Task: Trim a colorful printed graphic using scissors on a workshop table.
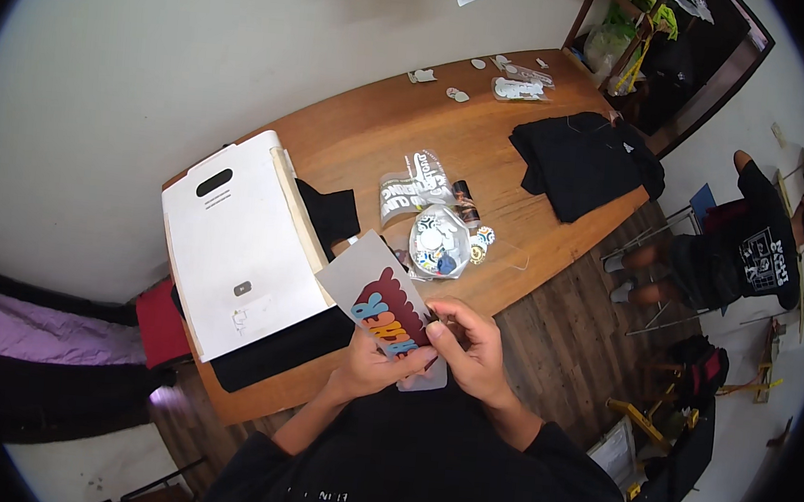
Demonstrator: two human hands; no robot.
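In front of my chest I hold a pale, see-through transfer film sheet (349,268) printed with a maroon, blue and orange lettered design. My left hand (374,370) is closed on its lower left part, the thumb lying over the print. At the sheet's right edge, my right hand (470,346) pinches with thumb and forefinger. The sheet is tilted, and its lower end shows below my fingers. Just beyond it stands a clear plastic tub (440,243) with round stickers and small pieces inside.
A large white box-like machine (232,256) sits on the wooden table (336,133) at left, with black cloth (276,350) under its near edge. Behind the tub are a plastic bag (416,188) and a dark bottle (464,204). Folded black shirts (579,166) lie at right. Another person (752,245) is farther right.
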